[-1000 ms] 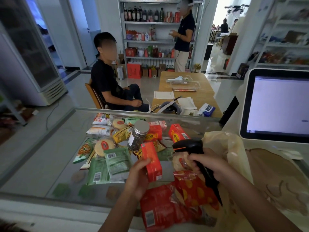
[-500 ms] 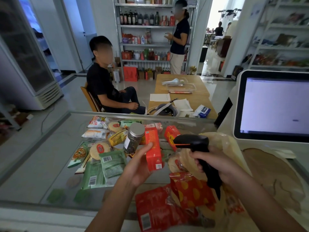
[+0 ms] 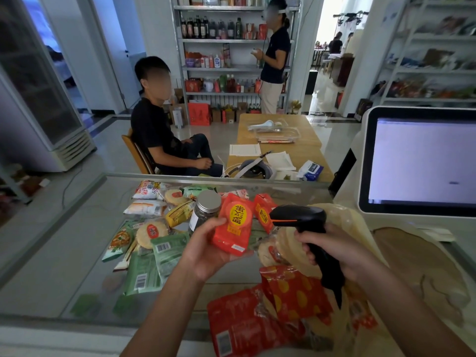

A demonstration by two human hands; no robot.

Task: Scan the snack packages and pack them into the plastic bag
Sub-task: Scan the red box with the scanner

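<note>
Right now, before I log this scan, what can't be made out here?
Head view:
- red snack packet with yellow round label, held in the left hand: barcode hidden, only front shows.
- black handheld scanner in the right hand: window faces away.
- yellowish plastic bag: contents blurred behind film.
- white register screen: washed out, cut by right edge.

The room is dim overall. Daylight pours in from the doorway (image 3: 327,27) up and left of the screen (image 3: 422,161) and blows out to white. The screen glows pale and washed out. Left of it, the glass counter (image 3: 85,253) carries a soft sheen and faint reflections, and the print on the red packet (image 3: 233,225) is sharp. Below and left of the screen, both forearms (image 3: 164,313) are in shade, and the black scanner (image 3: 298,215) loses detail. Above the screen the shelves (image 3: 432,60) smear and bend. Far left of it, the fridge (image 3: 38,99) leans with wide-angle distortion.
</note>
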